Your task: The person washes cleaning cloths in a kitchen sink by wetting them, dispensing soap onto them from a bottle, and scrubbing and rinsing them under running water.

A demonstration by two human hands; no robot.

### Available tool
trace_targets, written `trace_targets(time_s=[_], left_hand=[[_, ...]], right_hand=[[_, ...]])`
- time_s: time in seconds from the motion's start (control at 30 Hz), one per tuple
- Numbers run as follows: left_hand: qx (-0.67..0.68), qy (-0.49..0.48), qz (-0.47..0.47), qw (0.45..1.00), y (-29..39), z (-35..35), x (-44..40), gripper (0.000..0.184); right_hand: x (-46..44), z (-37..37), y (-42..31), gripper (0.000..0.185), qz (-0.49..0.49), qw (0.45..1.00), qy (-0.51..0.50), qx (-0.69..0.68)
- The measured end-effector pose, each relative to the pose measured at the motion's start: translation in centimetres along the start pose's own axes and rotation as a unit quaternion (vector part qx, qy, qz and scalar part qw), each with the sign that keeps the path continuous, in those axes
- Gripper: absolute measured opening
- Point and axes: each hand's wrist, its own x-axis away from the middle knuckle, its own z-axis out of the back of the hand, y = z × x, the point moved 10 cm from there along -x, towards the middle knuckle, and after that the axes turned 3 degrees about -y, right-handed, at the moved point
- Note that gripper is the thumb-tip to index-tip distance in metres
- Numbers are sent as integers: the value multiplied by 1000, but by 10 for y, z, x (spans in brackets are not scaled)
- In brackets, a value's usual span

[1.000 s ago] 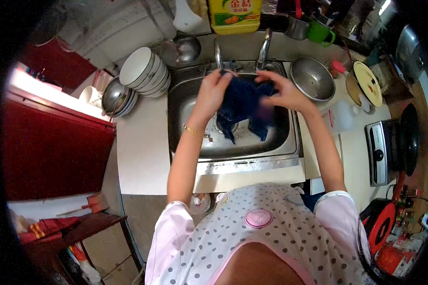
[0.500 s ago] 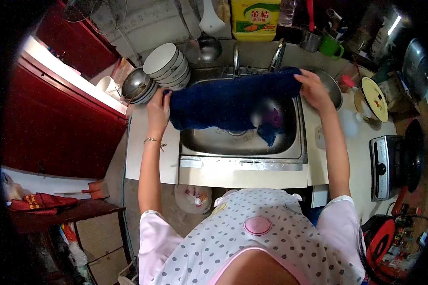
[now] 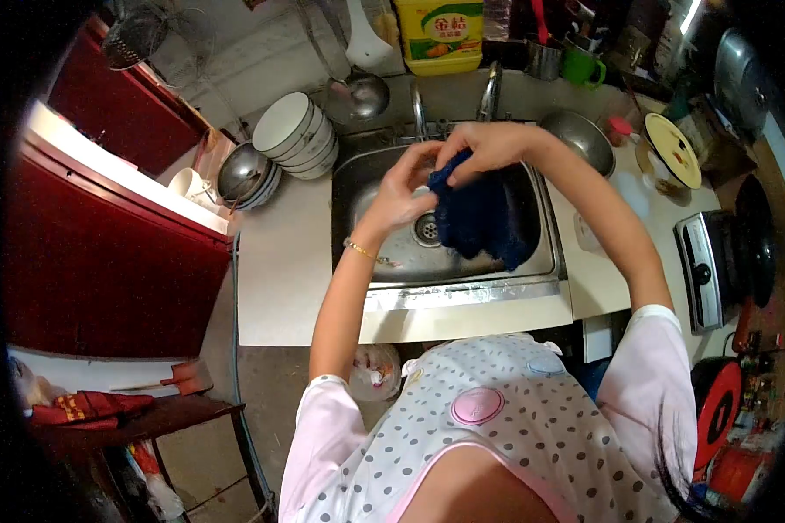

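Note:
A dark blue cloth hangs in a gathered bunch over the metal sink. My right hand is closed on its upper edge, knuckles up. At the cloth's left side is my left hand, its thumb and fingers apart in a curve, the tips touching or very close to the fabric. Some fingertips are hidden where the hands meet. The drain shows just left of the cloth, and the faucet stands behind the hands.
Stacked white bowls and metal bowls sit left of the sink. At its right are a metal basin, a yellow plate and a stove. A yellow detergent jug stands behind.
The cloth was stretched wide between both hands above the sink. Both hands have come together over the middle, and the cloth now hangs bunched from my right hand.

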Motion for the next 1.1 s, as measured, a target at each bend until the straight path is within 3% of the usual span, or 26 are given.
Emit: trace_targets(time_s=[0.07, 0.2, 0.27, 0.33, 0.4, 0.43, 0.53, 0.57, 0.6, 0.7, 0.77, 0.8, 0.97, 1.0, 1.1], left_hand=[[71, -50, 97, 992, -23, -15, -2, 38], [31, -167, 128, 977, -62, -42, 6, 28], [-252, -277, 237, 897, -98, -44, 25, 22], [-267, -301, 199, 894, -134, -35, 39, 21], [-137, -104, 193, 966, -144, 3, 38, 19], [-136, -113, 192, 965, -140, 8, 40, 19], [-279, 31, 98, 955, -76, 47, 36, 16], [-251, 70, 63, 963, -80, 64, 39, 17], [-278, 84, 31, 956, -52, 66, 39, 16], [-313, 89, 107, 940, -22, 74, 52, 15], [-351, 35, 16, 936, 5, 60, 64, 17], [-416, -28, -77, 906, 27, 41, 70, 23], [-427, -201, -24, 882, -11, -9, 154, 17], [-476, -263, 9, 839, -31, -27, 179, 14], [-463, -299, 59, 832, -75, -59, 242, 9]], right_hand=[[7, 19, 6, 19, 13, 997, 52, 51], [47, 53, -4, 17, 27, 973, 159, 165], [74, 70, -15, 16, 16, 929, 255, 267], [99, 85, -5, 15, -23, 912, 319, 256], [117, 89, 5, 14, -26, 899, 356, 254], [124, 87, 8, 15, -32, 882, 372, 287], [143, 76, 15, 16, -49, 852, 406, 327], [150, 72, 14, 17, -53, 840, 421, 337], [154, 65, 14, 17, -57, 841, 421, 335], [172, 39, 14, 19, -64, 846, 446, 284], [181, 14, 12, 23, -99, 845, 442, 283], [185, -4, 18, 24, -106, 850, 432, 282], [176, -130, 58, 20, -126, 910, 309, 247], [171, -155, 71, 13, -137, 911, 276, 273], [164, -227, 120, 7, -123, 937, 217, 243]])
